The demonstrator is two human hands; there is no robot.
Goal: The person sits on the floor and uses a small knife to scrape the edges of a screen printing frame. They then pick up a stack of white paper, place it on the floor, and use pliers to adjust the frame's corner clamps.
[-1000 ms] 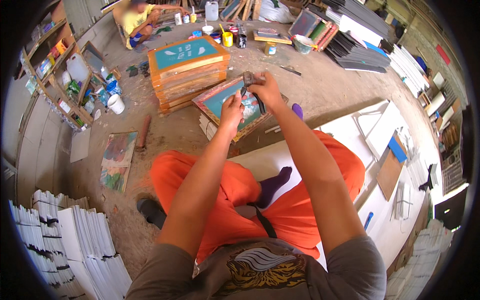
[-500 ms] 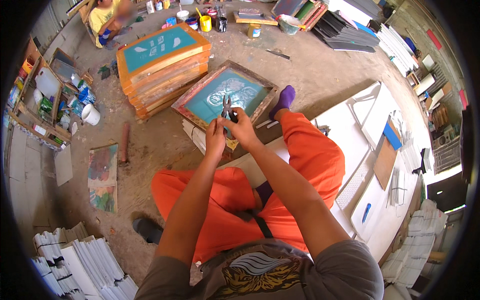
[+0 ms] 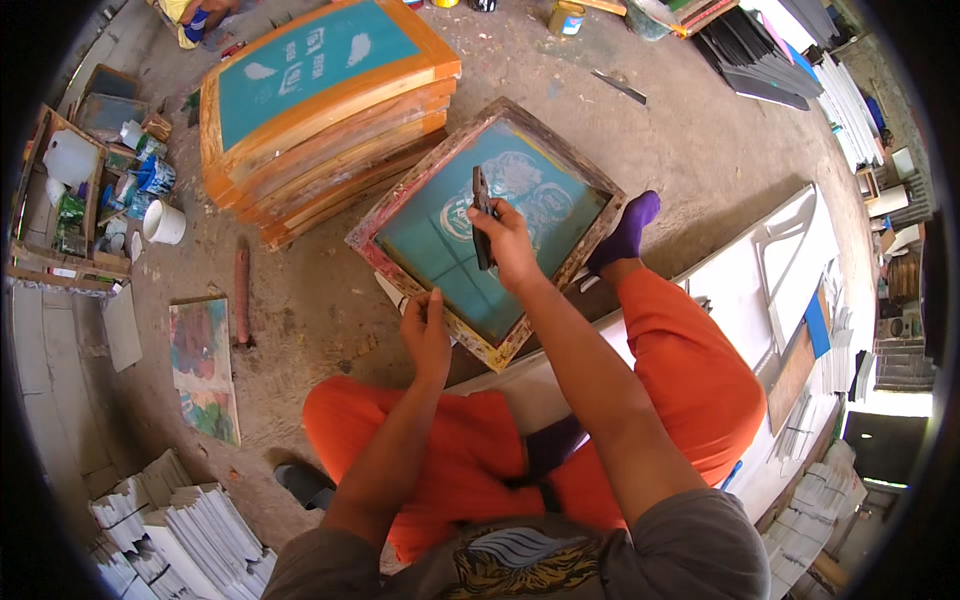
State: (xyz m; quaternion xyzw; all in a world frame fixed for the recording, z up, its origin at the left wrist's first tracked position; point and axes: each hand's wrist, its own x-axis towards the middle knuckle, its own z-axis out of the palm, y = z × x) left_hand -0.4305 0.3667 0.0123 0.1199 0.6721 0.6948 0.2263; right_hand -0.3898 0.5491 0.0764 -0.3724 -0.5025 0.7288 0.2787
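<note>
A pair of pliers (image 3: 481, 215) with dark handles is gripped in my right hand (image 3: 508, 245), jaws pointing away from me. The pliers are above a wood-framed printing screen (image 3: 440, 190), whose teal mesh carries pale round designs. At the near left rail of that frame, my left hand (image 3: 426, 340) has its fingertips closed on the edge. Part of the grip is hidden, and I can make out no other object in those fingers. The screen lies tilted on something pale, mostly covered by it.
A stack of wooden-framed screens (image 3: 330, 120) stands beyond on the left. White panels (image 3: 760, 260) lie to the right. A white bucket (image 3: 164, 223), a reddish rod (image 3: 242, 295) and a paint-stained board (image 3: 203, 365) are on the left floor. Bundled white sheets (image 3: 190, 530) stand near left.
My left hand has let go of the pliers and moved down to the screen's near rail. The right hand alone now holds the pliers. The view has shifted closer to the screen.
</note>
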